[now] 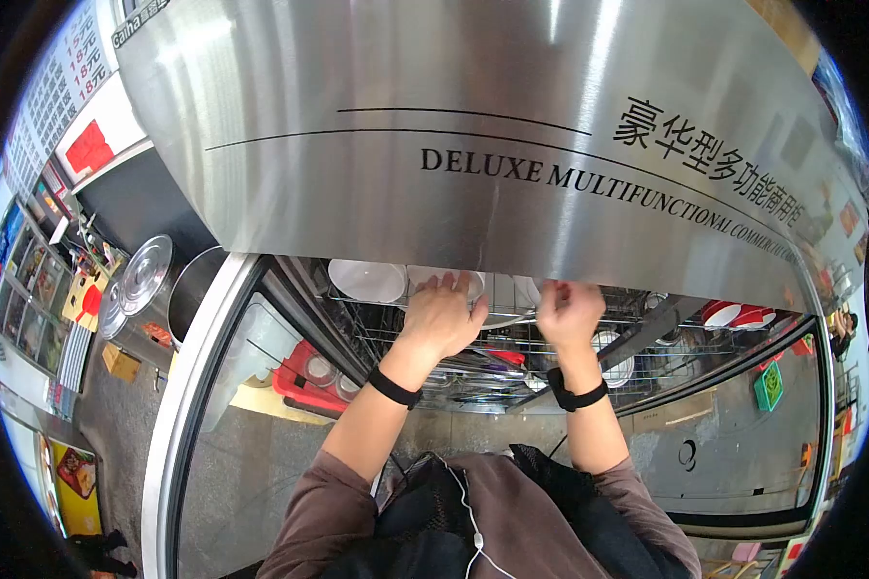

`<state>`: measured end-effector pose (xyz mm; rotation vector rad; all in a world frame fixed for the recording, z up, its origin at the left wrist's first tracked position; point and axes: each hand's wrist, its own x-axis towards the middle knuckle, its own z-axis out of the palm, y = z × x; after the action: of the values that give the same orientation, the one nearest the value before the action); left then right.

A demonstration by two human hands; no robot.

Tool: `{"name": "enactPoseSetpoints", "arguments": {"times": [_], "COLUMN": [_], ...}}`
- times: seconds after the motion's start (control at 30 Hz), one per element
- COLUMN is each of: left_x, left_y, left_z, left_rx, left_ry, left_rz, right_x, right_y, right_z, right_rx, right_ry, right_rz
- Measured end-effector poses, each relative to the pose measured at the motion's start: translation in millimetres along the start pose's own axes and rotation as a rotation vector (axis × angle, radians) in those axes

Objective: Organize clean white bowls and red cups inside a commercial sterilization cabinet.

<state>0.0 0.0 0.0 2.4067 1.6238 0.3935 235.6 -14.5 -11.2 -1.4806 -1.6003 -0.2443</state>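
Note:
Both my hands reach into a steel cabinet with wire shelves. My left hand (442, 315) lies over a white bowl (475, 284) on the upper rack, fingers stretched out and thumb apart. Another white bowl (368, 280) sits just left of it. My right hand (571, 311) is curled closed at the same rack, beside the edge of a white dish (525, 289). Whether its fingers grip that dish cannot be made out. The cabinet's steel top panel (434, 212) hides the back of the shelf.
Glass doors (232, 405) (734, 444) stand open on both sides. Lower wire shelves (473, 386) hold more dishes. A red container (304, 381) shows through the left glass. Large metal pots (150, 275) stand at the left. Red-and-white bowls (734, 315) sit on the right.

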Motion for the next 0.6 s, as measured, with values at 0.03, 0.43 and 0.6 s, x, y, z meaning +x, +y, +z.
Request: {"name": "enactPoseSetpoints", "arguments": {"times": [0.03, 0.43, 0.6], "left_x": [-3, 3, -6], "left_y": [-1, 17, 11], "left_z": [2, -6, 3], "left_rx": [0.029, 0.174, 0.169], "left_ry": [0.036, 0.122, 0.27], "left_rz": [0.009, 0.006, 0.047], "right_x": [4, 33, 23], "right_y": [3, 58, 69], "right_z": [-7, -20, -5], "right_rx": [-0.077, -0.091, 0.264], "right_ry": [-0.034, -0.294, -0.227], "right_rz": [0.098, 0.267, 0.254]}}
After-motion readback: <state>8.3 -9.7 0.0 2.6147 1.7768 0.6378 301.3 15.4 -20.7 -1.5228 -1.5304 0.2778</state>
